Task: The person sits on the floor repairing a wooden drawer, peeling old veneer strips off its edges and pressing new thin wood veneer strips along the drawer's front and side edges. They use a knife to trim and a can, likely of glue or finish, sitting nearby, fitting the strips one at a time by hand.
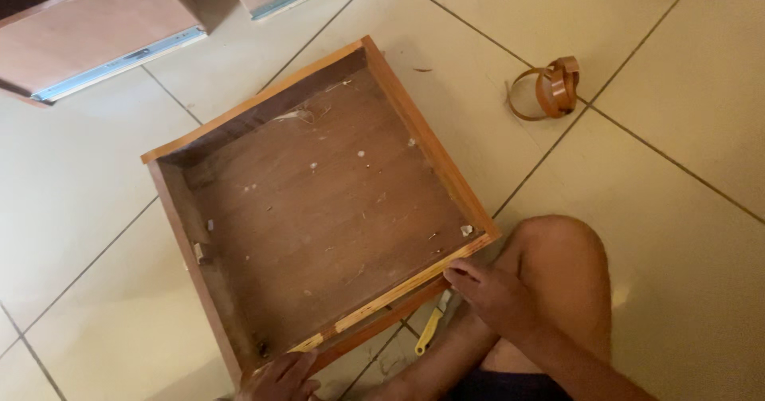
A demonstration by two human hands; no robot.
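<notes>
The right hand [494, 293] rests with loosely curled fingers [460, 272] on the near edge of the wooden drawer [319, 202], gripping nothing. The left hand [283, 379] presses spread fingers at the drawer's near corner. A yellow-handled knife [431, 331] lies just below the right fingers; a roll of brown edge tape [551, 88] sits well beyond.

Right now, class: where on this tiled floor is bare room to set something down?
Bare tiles lie left of the wooden drawer box and right of the brown edge-banding coil. Crowded: the near edge, with both hands and a yellow-handled knife.
</notes>
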